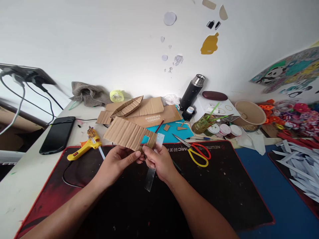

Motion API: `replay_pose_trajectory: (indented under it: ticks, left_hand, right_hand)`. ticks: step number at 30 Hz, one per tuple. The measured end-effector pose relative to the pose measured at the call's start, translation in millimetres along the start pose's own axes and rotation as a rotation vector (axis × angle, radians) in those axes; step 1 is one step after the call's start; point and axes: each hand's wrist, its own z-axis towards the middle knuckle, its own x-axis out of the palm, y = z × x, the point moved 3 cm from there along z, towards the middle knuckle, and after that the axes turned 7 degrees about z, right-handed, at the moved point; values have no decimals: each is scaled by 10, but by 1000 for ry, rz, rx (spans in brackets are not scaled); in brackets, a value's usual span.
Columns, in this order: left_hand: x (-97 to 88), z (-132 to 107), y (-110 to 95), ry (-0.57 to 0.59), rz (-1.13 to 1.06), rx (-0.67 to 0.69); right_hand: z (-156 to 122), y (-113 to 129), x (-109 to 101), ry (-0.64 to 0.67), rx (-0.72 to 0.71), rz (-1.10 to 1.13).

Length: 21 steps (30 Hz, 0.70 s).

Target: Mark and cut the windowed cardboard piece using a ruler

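Note:
My left hand (124, 161) is closed on the lower edge of a corrugated cardboard piece (126, 134), thumb in front. The piece is tilted above the mat and has a small notch cut in its right part. My right hand (159, 161) pinches the same cardboard near its right end. A clear ruler (150, 179) shows above and below my right hand; I cannot tell whether the fingers grip it or it lies behind them. Scissors (196, 152) with one red and one yellow handle lie open to the right. On the left rests a yellow hot glue gun (86, 147).
A dark mat (211, 199) covers the table front. Behind are more cardboard (171, 114), blue paper (183, 132), a black thermos (191, 93), paint pots (224, 129) and a bowl (249, 111). A phone (58, 134) lies left; white paper strips (299, 166) lie right.

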Motion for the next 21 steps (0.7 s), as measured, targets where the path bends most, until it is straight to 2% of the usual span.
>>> replay_pose_trajectory:
  ticks: [10,21]
  left_hand:
    - [-56,8,23,-147,1,-4]
    - [13,-17,-93,-115,84,-3]
  right_hand:
    - [-15,-45,38,82,70,-22]
    - [6,-61,20,11,-8,-127]
